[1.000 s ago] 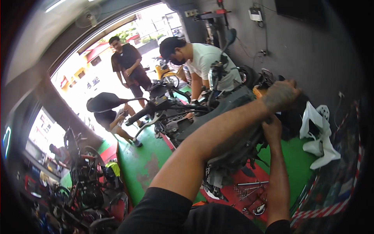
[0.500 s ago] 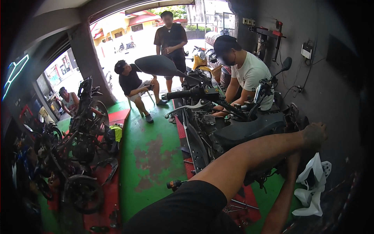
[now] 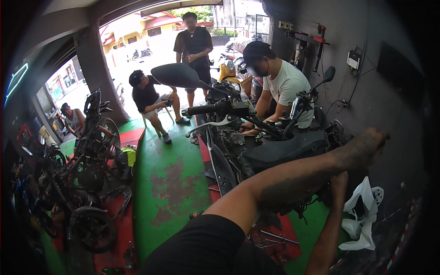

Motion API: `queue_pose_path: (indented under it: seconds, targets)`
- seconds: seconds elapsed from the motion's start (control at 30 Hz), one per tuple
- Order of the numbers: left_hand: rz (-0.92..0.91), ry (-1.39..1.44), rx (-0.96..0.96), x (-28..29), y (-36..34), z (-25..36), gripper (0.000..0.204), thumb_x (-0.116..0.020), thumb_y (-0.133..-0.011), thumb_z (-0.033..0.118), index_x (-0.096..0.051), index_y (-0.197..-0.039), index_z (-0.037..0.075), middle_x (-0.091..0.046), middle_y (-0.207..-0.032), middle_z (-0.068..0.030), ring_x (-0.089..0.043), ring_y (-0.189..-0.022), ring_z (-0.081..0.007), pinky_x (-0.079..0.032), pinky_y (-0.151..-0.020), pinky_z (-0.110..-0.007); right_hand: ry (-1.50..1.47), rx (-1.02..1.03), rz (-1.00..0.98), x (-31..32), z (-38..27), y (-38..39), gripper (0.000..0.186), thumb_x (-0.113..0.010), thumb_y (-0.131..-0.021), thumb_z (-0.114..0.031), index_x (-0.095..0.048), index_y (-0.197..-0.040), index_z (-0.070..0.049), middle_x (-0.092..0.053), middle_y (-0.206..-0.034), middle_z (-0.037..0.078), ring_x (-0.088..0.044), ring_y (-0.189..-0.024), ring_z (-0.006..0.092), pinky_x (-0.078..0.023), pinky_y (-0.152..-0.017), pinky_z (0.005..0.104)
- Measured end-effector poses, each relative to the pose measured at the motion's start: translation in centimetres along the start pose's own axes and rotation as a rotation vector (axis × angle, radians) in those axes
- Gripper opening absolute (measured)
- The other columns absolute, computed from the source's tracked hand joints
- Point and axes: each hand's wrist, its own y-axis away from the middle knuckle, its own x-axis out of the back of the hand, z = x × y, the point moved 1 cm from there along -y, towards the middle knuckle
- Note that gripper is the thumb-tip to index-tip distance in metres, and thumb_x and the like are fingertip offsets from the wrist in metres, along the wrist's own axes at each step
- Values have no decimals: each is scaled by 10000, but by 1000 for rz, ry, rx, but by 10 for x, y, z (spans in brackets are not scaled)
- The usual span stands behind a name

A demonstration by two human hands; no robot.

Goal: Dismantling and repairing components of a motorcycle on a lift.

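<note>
A partly stripped motorcycle stands in front of me, with dark body panels, bare handlebars and a mirror on a stalk. My left hand reaches across to its far right, its fingers closed round something too small and dark to name. My left forearm crosses over my right one. My right hand is lower, against the underside of the motorcycle at the right, its fingers mostly hidden. Loose metal tools lie on the red platform below. A white fairing rests by the wall at the right.
A co-worker in a white shirt bends over the motorcycle's far side. A standing person, a seated person and another are beyond. Another stripped motorcycle stands left on a red ramp, beside green floor.
My view has swung up and left since a second ago, then shifted slightly. My arms still reach to the right side of the motorcycle. The co-worker in white remains bent over it.
</note>
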Motion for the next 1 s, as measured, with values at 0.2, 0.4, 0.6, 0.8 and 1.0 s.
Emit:
queue_pose_path:
  seconds: [0.2,0.4,0.6,0.8,1.0]
  targets:
    - [-252,74,133,149,41,83,320,-630,-855,77,-614,-1163,-12,-684,-888,-174,-698,-838,-311,-539,-773,-416,-126,-78,4,11,-23,4,301,-645,-937,-201,-684,-1037,80,-727,-990,191,-695,-886,286,-515,-811,388]
    - [-337,-450,455,236,140,54,369,-832,-824,139,-677,-1136,15,-691,-1024,-133,-712,-860,-241,-585,-748,-342,-1274,-509,160,32,46,-1,192,-550,-947,-309,-604,-943,-125,-577,-878,33,-488,-714,160,-389,-617,295]
    - [-340,-612,575,263,194,29,647,-870,-755,311,-625,-1309,85,-638,-1314,-145,-647,-1190,-337,-563,-949,-409,-1208,-522,80,37,-32,-23,244,-540,-1011,-335,-596,-949,-105,-363,-634,-71,-380,-559,69,-274,-479,229]
    - [-512,-915,341,245,215,26,486,-837,-799,285,-657,-1195,68,-698,-1208,-119,-677,-1156,-272,-592,-872,-379,-802,-100,-37,7,-89,-36,319,-444,-918,-46,-667,-1144,-71,-488,-816,-53,-395,-641,29,-322,-574,206]
    - [-392,-921,424,240,202,21,383,-815,-833,297,-678,-1089,47,-737,-1100,-124,-737,-962,-315,-600,-783,-385,-570,5,-67,5,-26,-41,355,-442,-919,-40,-671,-1190,-51,-610,-1009,14,-576,-962,93,-459,-831,262]
